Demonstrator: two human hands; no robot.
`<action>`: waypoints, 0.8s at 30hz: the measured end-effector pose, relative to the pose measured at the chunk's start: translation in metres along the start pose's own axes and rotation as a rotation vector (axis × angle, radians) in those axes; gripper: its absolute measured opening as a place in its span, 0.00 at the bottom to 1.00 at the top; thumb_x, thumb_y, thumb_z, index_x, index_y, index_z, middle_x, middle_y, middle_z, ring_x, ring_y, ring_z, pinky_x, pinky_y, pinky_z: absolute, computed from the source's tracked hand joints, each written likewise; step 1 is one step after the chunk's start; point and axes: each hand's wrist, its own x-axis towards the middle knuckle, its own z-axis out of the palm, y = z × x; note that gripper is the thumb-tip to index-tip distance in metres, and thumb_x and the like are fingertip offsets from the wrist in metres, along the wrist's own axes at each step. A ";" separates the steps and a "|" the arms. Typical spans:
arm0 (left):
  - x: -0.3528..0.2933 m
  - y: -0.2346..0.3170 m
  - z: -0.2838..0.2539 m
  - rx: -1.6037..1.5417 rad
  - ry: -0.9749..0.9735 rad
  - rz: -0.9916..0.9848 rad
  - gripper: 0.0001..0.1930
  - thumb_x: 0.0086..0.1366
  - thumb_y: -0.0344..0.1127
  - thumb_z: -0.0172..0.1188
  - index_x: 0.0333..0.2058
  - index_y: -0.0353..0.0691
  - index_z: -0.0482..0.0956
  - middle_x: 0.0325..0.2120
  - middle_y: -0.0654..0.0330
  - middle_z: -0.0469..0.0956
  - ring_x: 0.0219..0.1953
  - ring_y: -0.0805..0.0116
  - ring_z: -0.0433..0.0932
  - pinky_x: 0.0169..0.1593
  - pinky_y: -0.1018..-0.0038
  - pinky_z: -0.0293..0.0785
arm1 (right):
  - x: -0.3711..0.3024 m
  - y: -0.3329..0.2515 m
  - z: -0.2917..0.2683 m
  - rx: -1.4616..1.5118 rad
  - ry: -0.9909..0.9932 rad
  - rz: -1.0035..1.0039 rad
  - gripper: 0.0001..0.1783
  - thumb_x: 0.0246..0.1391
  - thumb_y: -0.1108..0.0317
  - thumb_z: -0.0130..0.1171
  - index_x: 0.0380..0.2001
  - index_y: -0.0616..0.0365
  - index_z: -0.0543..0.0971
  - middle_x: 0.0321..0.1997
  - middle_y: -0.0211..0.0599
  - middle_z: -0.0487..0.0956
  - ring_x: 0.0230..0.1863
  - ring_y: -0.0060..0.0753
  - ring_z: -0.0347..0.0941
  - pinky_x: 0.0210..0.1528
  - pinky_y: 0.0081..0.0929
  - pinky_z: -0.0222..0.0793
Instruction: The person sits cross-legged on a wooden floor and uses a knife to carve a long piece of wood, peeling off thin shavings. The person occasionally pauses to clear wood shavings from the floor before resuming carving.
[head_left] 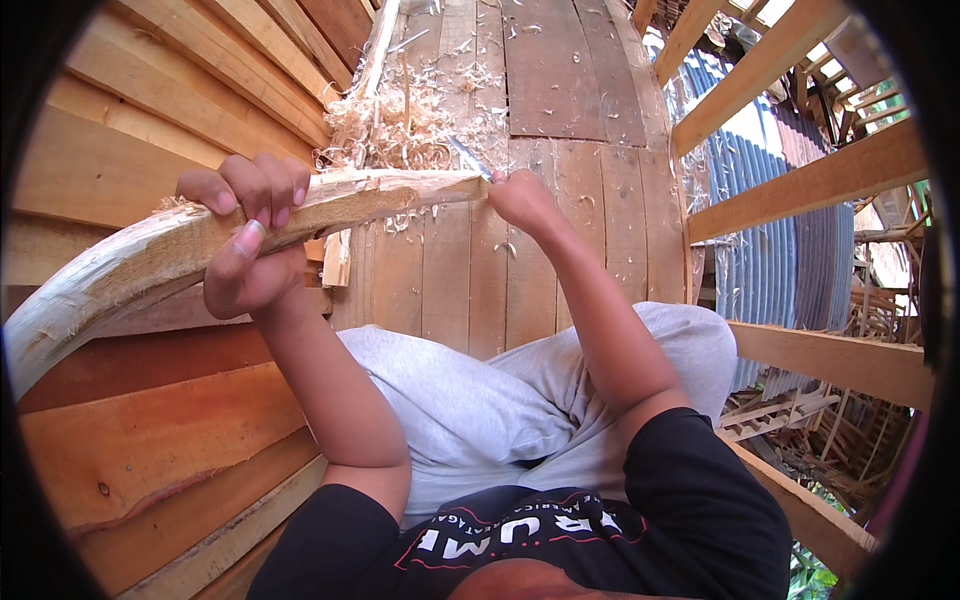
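Note:
A long, curved piece of pale wood (345, 196) with whittled faces stretches from the lower left to the middle of the view. My left hand (250, 215) is wrapped round it, fingers over the top and thumb against the near side. At the wood's right end, my right hand (523, 200) is closed on a knife (470, 158). Its thin, bright blade points up and to the left, past the end of the wood. The knife's handle is hidden in my fist. Whether the edge touches the wood I cannot tell.
Curly wood shavings (400, 130) lie heaped on the plank floor (490, 270) beyond the wood. A plank wall (110, 150) rises on my left. Slanted wooden rails (800, 185) stand on my right, with blue corrugated sheets (745, 215) beyond. My legs (460, 390) are folded beneath my arms.

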 end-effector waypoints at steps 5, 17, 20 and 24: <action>-0.001 0.003 -0.005 -0.007 -0.027 -0.009 0.14 0.45 0.32 0.52 0.34 0.48 0.65 0.23 0.64 0.60 0.28 0.72 0.61 0.40 0.68 0.60 | -0.017 -0.001 -0.032 0.008 0.197 -0.120 0.17 0.61 0.59 0.51 0.36 0.65 0.78 0.34 0.46 0.81 0.36 0.47 0.79 0.37 0.43 0.72; 0.015 0.007 0.040 0.242 0.171 0.009 0.34 0.55 0.31 0.58 0.61 0.28 0.60 0.31 0.59 0.71 0.43 0.62 0.72 0.60 0.51 0.67 | -0.018 0.003 0.005 0.616 -0.213 0.179 0.35 0.68 0.47 0.30 0.31 0.67 0.77 0.25 0.50 0.78 0.26 0.48 0.75 0.35 0.44 0.70; 0.011 0.005 0.043 0.166 0.290 -0.005 0.20 0.58 0.26 0.57 0.50 0.32 0.67 0.27 0.59 0.71 0.36 0.64 0.74 0.53 0.53 0.74 | -0.019 0.006 0.009 0.432 0.023 0.082 0.34 0.67 0.51 0.31 0.29 0.70 0.78 0.29 0.59 0.80 0.30 0.61 0.77 0.40 0.52 0.70; 0.011 -0.009 0.057 0.246 0.521 0.080 0.10 0.59 0.29 0.60 0.36 0.43 0.68 0.22 0.63 0.68 0.28 0.71 0.70 0.39 0.61 0.75 | -0.083 -0.045 -0.010 0.377 0.211 -0.214 0.33 0.65 0.55 0.32 0.23 0.71 0.78 0.27 0.66 0.77 0.32 0.72 0.74 0.41 0.57 0.69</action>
